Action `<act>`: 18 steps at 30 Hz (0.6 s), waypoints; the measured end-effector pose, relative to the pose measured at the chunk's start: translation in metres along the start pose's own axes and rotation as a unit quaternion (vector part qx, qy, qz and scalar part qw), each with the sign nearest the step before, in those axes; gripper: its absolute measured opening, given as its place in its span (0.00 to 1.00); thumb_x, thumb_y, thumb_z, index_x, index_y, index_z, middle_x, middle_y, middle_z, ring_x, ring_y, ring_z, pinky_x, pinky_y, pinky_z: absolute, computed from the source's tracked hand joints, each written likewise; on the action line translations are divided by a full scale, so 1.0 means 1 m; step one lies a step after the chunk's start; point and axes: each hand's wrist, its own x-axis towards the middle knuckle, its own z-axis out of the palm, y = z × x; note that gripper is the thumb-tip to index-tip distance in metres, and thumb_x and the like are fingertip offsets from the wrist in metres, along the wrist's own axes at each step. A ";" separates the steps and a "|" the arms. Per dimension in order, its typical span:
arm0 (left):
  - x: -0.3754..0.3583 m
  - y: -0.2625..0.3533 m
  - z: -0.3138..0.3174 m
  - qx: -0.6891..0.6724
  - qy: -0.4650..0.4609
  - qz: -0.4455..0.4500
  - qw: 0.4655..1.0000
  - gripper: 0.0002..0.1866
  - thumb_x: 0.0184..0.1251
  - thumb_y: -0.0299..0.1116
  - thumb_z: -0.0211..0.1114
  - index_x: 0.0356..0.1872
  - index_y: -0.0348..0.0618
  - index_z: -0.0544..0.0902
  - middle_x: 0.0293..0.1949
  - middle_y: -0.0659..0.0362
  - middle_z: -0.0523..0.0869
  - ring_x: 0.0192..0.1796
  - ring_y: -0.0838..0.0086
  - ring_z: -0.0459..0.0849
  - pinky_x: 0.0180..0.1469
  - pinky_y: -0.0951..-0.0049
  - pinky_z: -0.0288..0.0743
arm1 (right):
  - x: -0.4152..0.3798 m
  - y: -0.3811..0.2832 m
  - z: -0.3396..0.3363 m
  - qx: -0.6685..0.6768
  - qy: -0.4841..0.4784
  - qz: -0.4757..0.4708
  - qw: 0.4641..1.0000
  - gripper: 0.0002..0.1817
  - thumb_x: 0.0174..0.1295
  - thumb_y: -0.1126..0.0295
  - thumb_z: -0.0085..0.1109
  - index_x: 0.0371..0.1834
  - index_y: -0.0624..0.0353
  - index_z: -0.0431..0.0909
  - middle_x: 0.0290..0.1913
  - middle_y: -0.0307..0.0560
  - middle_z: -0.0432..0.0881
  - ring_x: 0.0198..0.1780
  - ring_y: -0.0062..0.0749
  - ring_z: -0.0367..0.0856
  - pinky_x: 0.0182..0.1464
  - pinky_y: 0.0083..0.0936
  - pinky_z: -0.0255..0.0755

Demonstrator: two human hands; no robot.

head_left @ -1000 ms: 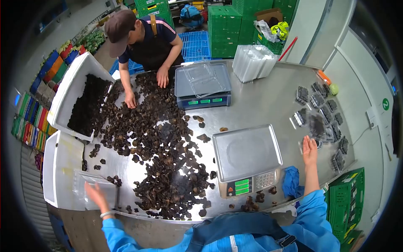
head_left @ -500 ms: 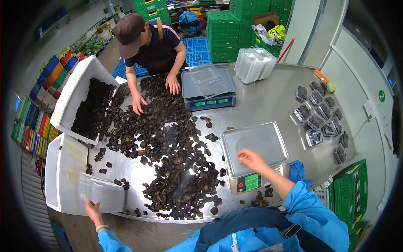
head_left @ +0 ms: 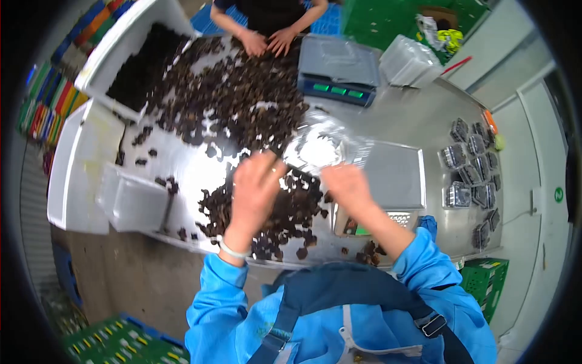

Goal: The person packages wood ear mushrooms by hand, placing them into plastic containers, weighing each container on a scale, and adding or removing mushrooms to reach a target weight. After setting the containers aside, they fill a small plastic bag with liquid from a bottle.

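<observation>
12 o'clock = away from the wearer. Far left, a foam box (head_left: 91,60) is holding dark stuff at 10 o'clock, and a second foam box (head_left: 65,170) is sitting nearer at 9. Clear tray stack (head_left: 139,200) is leaning by the near-left edge of the metal surface (head_left: 397,118). Dark wrinkled pieces (head_left: 242,121) are spreading from there to mid-surface. Left hand (head_left: 250,191) is hovering over the near part of that spread, fingers bending, tips narrowing toward the clear container's near-left corner; blur is hiding contact, can't tell if it's gripping. Clear container (head_left: 324,142) is lying at about 2 o'clock from the left fingers and 12 from the right, between the spread and the front scale (head_left: 397,176). Right hand (head_left: 345,185) is nearer, its fingers closing narrow on the near edge. Glare is washing out the long axis, so I can't call it. Co-worker's hands (head_left: 267,42) are working the far pieces at 11, well apart from the wearer's. Blue scale (head_left: 336,91) is sitting at 12, front scale at 3, just beside the right hand. Filled clear packs (head_left: 464,194) are clustering at 3, further right.
</observation>
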 end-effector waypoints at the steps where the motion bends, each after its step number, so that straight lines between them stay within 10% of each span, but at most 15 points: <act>1: -0.005 -0.010 -0.005 -0.022 0.036 -0.079 0.996 0.30 0.52 0.24 0.73 0.61 0.43 0.78 0.64 0.48 0.77 0.66 0.50 0.75 0.66 0.52 0.69 | -0.018 0.028 0.009 -0.011 0.025 0.004 1.000 0.06 0.51 0.76 0.59 0.32 0.57 0.74 0.25 0.49 0.77 0.29 0.49 0.79 0.34 0.43 0.74; 8: -0.220 -0.121 0.046 0.085 -0.113 -0.469 0.872 0.44 0.62 0.58 0.71 0.74 0.46 0.68 0.71 0.35 0.67 0.71 0.40 0.66 0.71 0.41 0.59 | -0.106 0.100 0.001 -0.169 -0.013 0.156 0.973 0.19 0.56 0.72 0.63 0.52 0.61 0.77 0.43 0.52 0.81 0.48 0.48 0.81 0.49 0.43 0.75; 12: -0.221 -0.065 0.060 0.032 -0.135 -0.404 0.904 0.45 0.56 0.55 0.76 0.74 0.51 0.69 0.73 0.44 0.65 0.71 0.43 0.64 0.72 0.44 0.56 | -0.089 0.055 0.020 -0.131 0.056 0.088 0.986 0.28 0.54 0.67 0.68 0.60 0.60 0.75 0.53 0.53 0.79 0.57 0.51 0.77 0.59 0.45 0.71; 18: -0.201 -0.030 0.078 0.053 -0.175 -0.350 0.919 0.41 0.55 0.52 0.78 0.72 0.58 0.74 0.77 0.49 0.61 0.75 0.37 0.56 0.75 0.36 0.49 | -0.052 -0.060 0.116 0.104 -0.183 -0.128 0.969 0.33 0.60 0.57 0.66 0.69 0.52 0.71 0.70 0.52 0.70 0.72 0.50 0.66 0.72 0.47 0.61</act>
